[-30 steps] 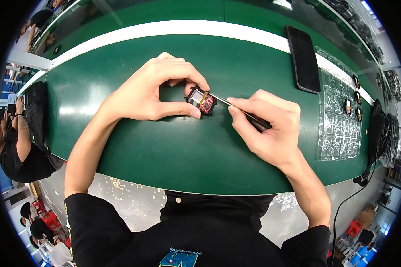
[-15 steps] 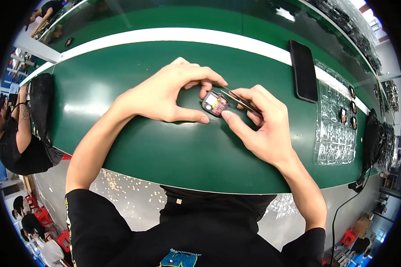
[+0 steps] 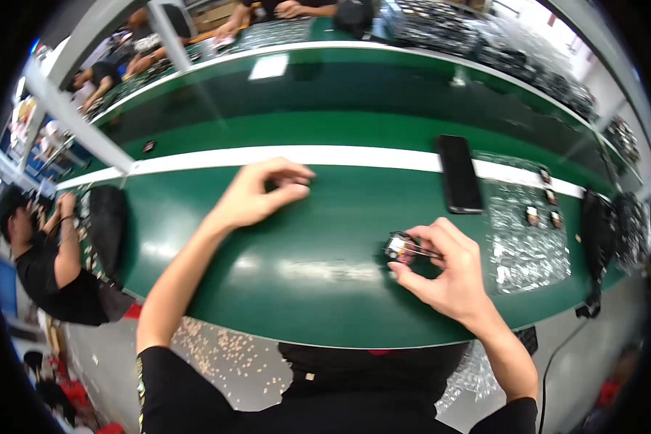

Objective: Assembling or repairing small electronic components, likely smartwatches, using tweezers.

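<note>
Head view: right hand [image 3: 447,273] over the green table [image 3: 304,307], fingers pinched on a small, black-rimmed electronic unit [image 3: 396,247] with a pale face and reddish board. Thin metal tweezers [image 3: 428,253] share that grip, prongs pointing at the unit; exact contact too blurred to tell. Left hand [image 3: 257,194] well apart, thumb and fingers parted in a loose curl, nothing visible between them.

Right of the hand: clear plastic blister tray [image 3: 529,262] with a few small units in its far part; black rectangular phone [image 3: 460,177] just beside it.

Risks, as judged: one-handed edge hold could let the unit slip and drop if the fingers shift round the tweezers; prong tips could scratch the exposed board if they twist.
</note>
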The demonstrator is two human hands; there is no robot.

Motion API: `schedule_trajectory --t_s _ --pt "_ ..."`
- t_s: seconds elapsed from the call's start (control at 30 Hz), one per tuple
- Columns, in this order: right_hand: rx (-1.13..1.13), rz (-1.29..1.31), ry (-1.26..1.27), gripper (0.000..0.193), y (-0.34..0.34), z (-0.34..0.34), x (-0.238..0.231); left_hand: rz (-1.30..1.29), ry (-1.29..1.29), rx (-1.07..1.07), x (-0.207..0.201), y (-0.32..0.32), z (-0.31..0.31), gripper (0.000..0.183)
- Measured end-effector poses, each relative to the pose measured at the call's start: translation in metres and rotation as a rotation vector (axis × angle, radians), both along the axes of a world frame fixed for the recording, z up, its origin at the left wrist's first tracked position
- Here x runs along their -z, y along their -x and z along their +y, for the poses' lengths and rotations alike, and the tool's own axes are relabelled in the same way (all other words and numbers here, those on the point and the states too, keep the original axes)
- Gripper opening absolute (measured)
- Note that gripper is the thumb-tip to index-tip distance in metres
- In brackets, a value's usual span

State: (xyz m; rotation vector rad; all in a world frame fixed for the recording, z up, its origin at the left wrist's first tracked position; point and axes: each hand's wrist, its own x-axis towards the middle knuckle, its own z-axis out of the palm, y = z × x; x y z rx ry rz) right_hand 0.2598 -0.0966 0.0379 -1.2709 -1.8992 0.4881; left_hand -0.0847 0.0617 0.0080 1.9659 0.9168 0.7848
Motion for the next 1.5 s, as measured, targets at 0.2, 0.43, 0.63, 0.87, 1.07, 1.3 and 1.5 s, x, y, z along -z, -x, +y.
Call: schedule_trajectory --t_s 0.2,0.43,0.63,0.87,1.07,1.3,1.5 --pt "0.313 -0.104 0.001 0.044 -0.078 -0.021 -0.017 0.641 -0.647 -0.663 0.049 0.190 0.104 0.039" --pt "0.821 -0.120 -0.140 0.042 -0.248 -0.030 0.012 1.155 -0.509 -1.166 0.074 0.363 0.188 0.065" --pt "1.050 -0.268 0.080 0.041 -0.285 -0.055 0.004 1.012 -0.469 -1.122 0.070 0.395 0.191 0.047" --pt "1.012 -0.266 0.098 0.046 -0.277 -0.052 0.010 0.547 -0.582 -0.772 0.079 0.285 0.137 0.043" --pt "0.645 0.213 -0.026 0.030 -0.203 -0.026 -0.018 0.339 -0.474 -0.167 0.002 0.019 -0.052 0.060" --pt "0.013 0.301 0.207 0.026 -0.029 0.012 -0.022 0.252 -0.135 0.295 -0.011 -0.042 -0.054 0.076" --pt "-0.125 0.334 0.274 0.024 0.018 0.033 0.005 0.219 -0.263 0.174 -0.004 -0.051 -0.066 0.088"
